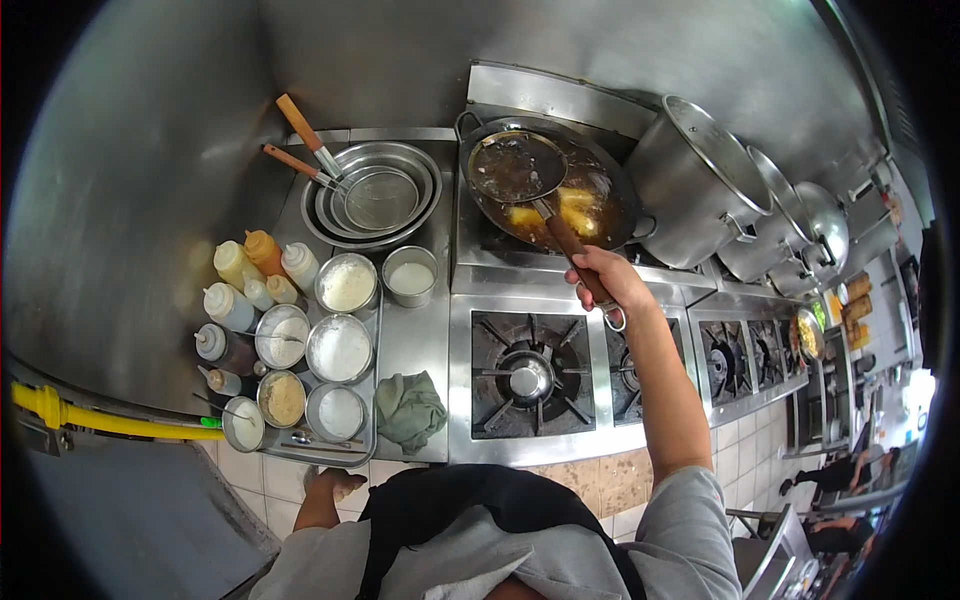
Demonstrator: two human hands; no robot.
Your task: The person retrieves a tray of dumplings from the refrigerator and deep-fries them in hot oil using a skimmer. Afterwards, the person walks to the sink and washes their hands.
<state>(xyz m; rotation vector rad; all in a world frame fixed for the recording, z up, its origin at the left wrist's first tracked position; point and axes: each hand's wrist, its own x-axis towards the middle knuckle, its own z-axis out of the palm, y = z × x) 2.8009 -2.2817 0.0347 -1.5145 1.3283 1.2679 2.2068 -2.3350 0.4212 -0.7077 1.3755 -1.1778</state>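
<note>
My right hand [608, 280] is closed around the brown wooden handle of a round mesh skimmer [563, 233]. The skimmer's mesh is over the left side of a dark wok [633, 190] with dark oil in it. Golden pieces of fried food [580, 212] lie in the oil, to the right of the mesh. My left hand [340, 484] hangs low by my body, below the front edge of the counter. Its fingers look loose and partly stretched, and I see nothing in them.
Tall steel pots [690, 190] stand right of the wok, and gas burners [530, 375] lie in front. On the left are nested steel bowls [430, 205] with strainers, seasoning tins [340, 348], squeeze bottles [228, 308] and a green cloth [411, 412]. People [845, 470] stand far right.
</note>
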